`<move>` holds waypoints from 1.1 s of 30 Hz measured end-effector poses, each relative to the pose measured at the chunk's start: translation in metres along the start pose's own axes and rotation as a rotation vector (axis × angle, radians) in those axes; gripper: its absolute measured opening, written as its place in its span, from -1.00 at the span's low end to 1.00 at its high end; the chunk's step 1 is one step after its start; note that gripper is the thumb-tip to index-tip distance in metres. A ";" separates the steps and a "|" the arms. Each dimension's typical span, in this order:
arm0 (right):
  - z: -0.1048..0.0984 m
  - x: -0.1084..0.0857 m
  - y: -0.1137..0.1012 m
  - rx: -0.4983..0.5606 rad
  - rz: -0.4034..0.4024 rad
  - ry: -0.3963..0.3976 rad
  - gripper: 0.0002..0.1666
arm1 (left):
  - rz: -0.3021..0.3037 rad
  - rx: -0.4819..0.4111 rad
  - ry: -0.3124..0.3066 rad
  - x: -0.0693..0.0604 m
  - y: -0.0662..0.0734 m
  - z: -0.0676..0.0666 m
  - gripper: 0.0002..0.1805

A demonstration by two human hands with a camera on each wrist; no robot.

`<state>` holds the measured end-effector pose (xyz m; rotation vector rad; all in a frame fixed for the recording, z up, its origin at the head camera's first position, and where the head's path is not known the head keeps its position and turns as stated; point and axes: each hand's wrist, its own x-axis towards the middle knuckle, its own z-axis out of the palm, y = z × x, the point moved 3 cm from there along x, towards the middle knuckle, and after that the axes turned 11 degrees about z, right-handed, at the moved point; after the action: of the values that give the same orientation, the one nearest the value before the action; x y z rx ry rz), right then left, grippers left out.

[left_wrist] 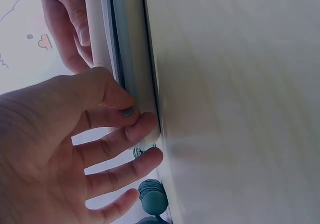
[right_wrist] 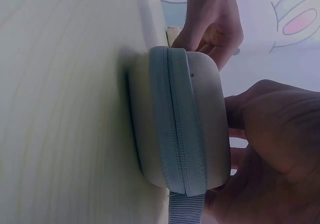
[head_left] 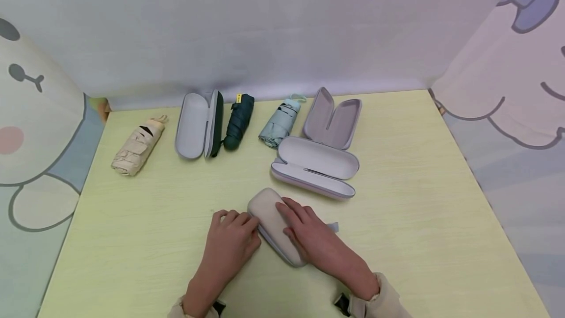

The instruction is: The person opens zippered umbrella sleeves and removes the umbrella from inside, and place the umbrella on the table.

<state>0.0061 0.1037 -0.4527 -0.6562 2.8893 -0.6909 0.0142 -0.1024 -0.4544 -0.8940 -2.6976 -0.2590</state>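
Observation:
A beige zippered hard case (head_left: 274, 225) lies slantwise on the table, its zip running round the side. My right hand (head_left: 315, 234) grips it from above, thumb on the near side and fingers over the top and far edge. At its left edge, my left hand (head_left: 234, 237) pinches a small grey zip pull (left_wrist: 128, 112) between thumb and index finger; the other fingers are spread loosely. Along the side, a dark gap shows between the zip's bands in the left wrist view. A grey strap (right_wrist: 186, 208) sticks out from the case's end.
Behind stand an open dark-green case (head_left: 191, 126), an open mauve case (head_left: 346, 119) and an open lilac case (head_left: 318, 188). Folded umbrellas lie among them: beige (head_left: 138, 148), dark green (head_left: 239, 122) and light blue (head_left: 280, 122). A curtain (head_left: 265, 33) hangs behind the table.

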 end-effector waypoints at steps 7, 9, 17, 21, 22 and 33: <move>0.000 -0.001 0.000 -0.005 0.002 -0.001 -0.35 | -0.005 0.014 0.013 0.002 -0.007 -0.001 -0.84; 0.000 -0.001 0.000 -0.009 -0.006 0.004 -0.35 | -0.007 0.017 0.015 0.002 -0.009 -0.001 -0.85; 0.000 0.000 -0.001 -0.015 -0.005 -0.017 -0.36 | -0.008 0.026 0.017 0.005 -0.019 -0.002 -0.87; -0.001 0.000 -0.001 -0.010 -0.002 -0.016 -0.35 | 0.003 0.033 0.025 0.006 -0.022 -0.002 -0.87; -0.001 0.000 -0.001 -0.007 -0.001 -0.017 -0.35 | 0.003 0.033 0.022 0.006 -0.023 -0.003 -0.87; -0.001 -0.001 0.000 0.009 -0.004 -0.006 -0.36 | -0.024 0.030 -0.030 0.010 -0.032 -0.004 -0.86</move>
<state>0.0066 0.1046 -0.4513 -0.6619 2.8788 -0.7006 -0.0121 -0.1227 -0.4498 -0.8646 -2.7332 -0.2115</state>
